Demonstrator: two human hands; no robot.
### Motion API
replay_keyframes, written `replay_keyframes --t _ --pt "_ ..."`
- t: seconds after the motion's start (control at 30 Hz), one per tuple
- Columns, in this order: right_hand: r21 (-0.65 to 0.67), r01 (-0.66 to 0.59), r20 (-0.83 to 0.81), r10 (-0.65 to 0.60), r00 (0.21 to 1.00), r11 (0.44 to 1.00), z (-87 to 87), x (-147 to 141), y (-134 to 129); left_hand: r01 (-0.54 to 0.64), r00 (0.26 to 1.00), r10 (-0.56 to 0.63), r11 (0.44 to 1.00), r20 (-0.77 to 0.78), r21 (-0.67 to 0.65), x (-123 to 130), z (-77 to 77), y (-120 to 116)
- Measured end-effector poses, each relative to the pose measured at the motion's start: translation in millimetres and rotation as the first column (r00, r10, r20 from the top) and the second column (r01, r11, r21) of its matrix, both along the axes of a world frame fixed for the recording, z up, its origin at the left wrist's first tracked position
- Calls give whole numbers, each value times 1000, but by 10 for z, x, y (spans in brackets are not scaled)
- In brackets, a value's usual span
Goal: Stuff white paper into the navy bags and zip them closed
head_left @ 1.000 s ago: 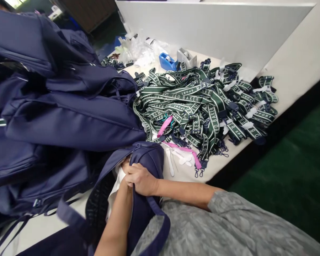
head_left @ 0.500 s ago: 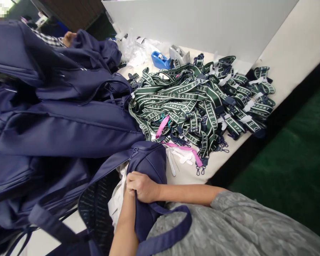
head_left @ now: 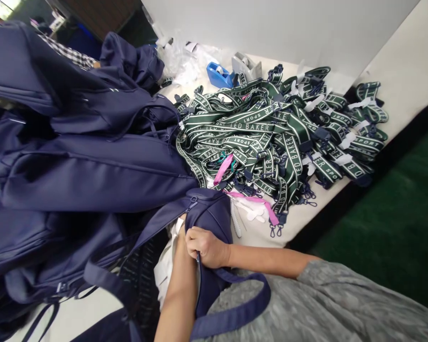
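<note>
A navy backpack lies tilted against my grey shirt, its zipped opening facing left. My right hand is closed on the edge of that opening, fingers curled over the fabric. Through the opening runs my left forearm; the left hand is inside the bag, with its fingers hidden. Crumpled white paper shows beside the forearm. A dark patterned lining hangs to its left. Across my lap loops a navy strap.
More navy bags are piled on the left. Green-and-white lettered straps with clips lie heaped beyond, with pink ribbon. Behind them stand a blue tape dispenser, a grey one and a white panel. A co-worker's checked sleeve shows behind.
My left forearm has gone deeper into the backpack, and the hand is now out of sight. My right hand keeps its grip on the edge. The view has shifted slightly.
</note>
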State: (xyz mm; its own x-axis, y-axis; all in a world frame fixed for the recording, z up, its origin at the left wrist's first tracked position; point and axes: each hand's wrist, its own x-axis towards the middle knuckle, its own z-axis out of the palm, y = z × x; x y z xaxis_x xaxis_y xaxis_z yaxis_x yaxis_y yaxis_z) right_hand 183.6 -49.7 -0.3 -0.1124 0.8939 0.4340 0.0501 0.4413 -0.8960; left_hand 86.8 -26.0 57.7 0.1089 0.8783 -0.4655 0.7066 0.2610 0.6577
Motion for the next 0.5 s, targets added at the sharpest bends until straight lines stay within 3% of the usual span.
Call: replay_keyframes --t 0.13,0.33,0.5 --pt "-44 -41 -28 40 999 998 -35 -10 -42 -88 996 91 992 26 -95 40 -30 -23" --pt "-84 -66 -86 59 995 994 -73 -57 -45 -78 997 77 984 -17 -162 45 -54 16" --pt "-73 -4 -75 -2 997 997 -15 -70 41 -64 997 69 978 21 -200 -47 -33 128"
